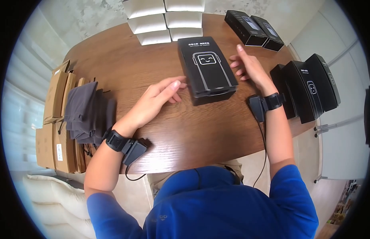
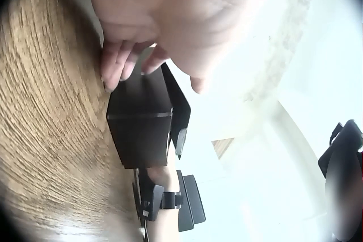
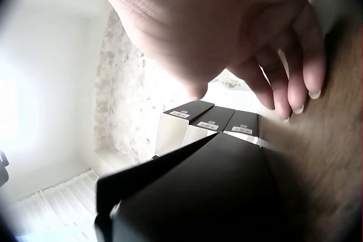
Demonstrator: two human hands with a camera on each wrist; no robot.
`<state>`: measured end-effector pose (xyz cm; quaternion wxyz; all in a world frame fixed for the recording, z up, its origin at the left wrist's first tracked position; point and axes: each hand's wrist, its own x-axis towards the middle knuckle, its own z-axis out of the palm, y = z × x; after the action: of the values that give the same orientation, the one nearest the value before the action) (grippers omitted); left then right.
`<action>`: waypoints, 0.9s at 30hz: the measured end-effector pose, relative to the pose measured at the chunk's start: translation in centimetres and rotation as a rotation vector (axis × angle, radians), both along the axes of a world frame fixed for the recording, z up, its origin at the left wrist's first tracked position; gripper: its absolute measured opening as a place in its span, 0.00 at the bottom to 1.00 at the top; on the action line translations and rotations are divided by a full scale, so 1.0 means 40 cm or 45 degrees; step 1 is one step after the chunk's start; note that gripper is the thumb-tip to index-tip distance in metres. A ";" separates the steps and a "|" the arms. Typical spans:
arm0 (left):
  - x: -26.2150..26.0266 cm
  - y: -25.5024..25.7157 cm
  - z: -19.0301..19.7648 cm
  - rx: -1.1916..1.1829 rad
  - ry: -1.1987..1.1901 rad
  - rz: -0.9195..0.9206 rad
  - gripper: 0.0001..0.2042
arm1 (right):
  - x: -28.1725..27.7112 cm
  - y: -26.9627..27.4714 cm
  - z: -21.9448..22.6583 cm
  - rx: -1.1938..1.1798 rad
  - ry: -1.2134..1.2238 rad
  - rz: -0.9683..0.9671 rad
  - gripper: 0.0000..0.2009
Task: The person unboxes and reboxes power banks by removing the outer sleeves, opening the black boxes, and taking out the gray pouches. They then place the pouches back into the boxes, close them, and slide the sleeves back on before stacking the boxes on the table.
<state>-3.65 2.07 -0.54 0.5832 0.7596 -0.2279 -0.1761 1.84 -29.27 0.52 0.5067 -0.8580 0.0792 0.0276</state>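
Note:
A black box (image 1: 209,69) printed with a smiling robot face lies on the wooden table between both hands. Its lid panel (image 2: 180,111) stands slightly raised from the body in the left wrist view. My left hand (image 1: 157,95) is by the box's left side, fingers loosely bent, with the fingertips right at its edge. On the opposite side, my right hand (image 1: 252,69) hovers a little apart from the box, its thumb up and fingers relaxed. Neither hand holds anything. In the right wrist view the fingertips (image 3: 298,108) hang close over the tabletop.
White open-ended boxes (image 1: 149,30) are stacked at the back. Two black boxes (image 1: 246,28) lie at the back right, and several more (image 1: 308,89) stand at the right edge. Cardboard boxes (image 1: 53,99) and dark grey cloth pouches (image 1: 83,111) fill the left edge.

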 end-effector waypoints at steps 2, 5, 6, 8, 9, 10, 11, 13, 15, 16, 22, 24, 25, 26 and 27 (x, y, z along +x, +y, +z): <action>-0.008 -0.004 -0.007 -0.276 0.243 -0.164 0.30 | -0.003 0.018 -0.007 -0.003 0.018 0.111 0.37; -0.017 -0.012 -0.024 -0.383 0.337 -0.214 0.32 | -0.026 0.059 0.004 0.250 0.018 0.360 0.32; -0.016 -0.011 -0.022 -0.382 0.338 -0.212 0.32 | -0.036 0.064 0.020 0.251 0.019 0.362 0.32; -0.016 -0.007 -0.011 -0.370 0.379 -0.240 0.34 | -0.049 0.068 0.041 0.412 -0.022 0.573 0.31; -0.018 -0.009 -0.009 -0.372 0.380 -0.238 0.34 | -0.051 0.067 0.039 0.411 -0.020 0.575 0.31; -0.020 -0.011 -0.006 -0.329 0.350 -0.241 0.34 | -0.051 0.067 0.036 0.453 -0.045 0.622 0.31; -0.021 -0.011 -0.005 -0.284 0.321 -0.245 0.34 | -0.052 0.067 0.034 0.496 -0.070 0.668 0.32; -0.018 -0.011 -0.009 -0.289 0.335 -0.242 0.35 | -0.056 0.072 0.036 0.492 -0.068 0.696 0.35; -0.017 -0.013 -0.007 -0.288 0.349 -0.247 0.35 | -0.061 0.081 0.041 0.492 -0.070 0.717 0.38; -0.020 -0.016 -0.003 -0.336 0.366 -0.207 0.36 | -0.064 0.089 0.044 0.532 -0.082 0.706 0.39; -0.022 -0.022 -0.006 -0.583 0.521 -0.049 0.32 | -0.096 0.125 0.053 0.635 -0.080 0.872 0.41; -0.025 -0.024 0.000 -0.633 0.580 0.022 0.30 | -0.106 0.137 0.060 0.624 -0.114 0.888 0.41; -0.023 -0.025 -0.002 -0.651 0.567 0.091 0.30 | -0.101 0.133 0.053 0.599 -0.110 0.903 0.40; -0.021 -0.027 -0.002 -0.670 0.553 0.155 0.30 | -0.095 0.131 0.045 0.593 -0.120 0.902 0.40; -0.020 -0.029 0.000 -0.672 0.542 0.147 0.30 | -0.088 0.128 0.037 0.591 -0.083 0.889 0.40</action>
<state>-4.45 0.91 -0.52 0.8032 0.5402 -0.0954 -0.2323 -1.69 -24.14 1.98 0.6491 -0.6969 -0.2407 0.1874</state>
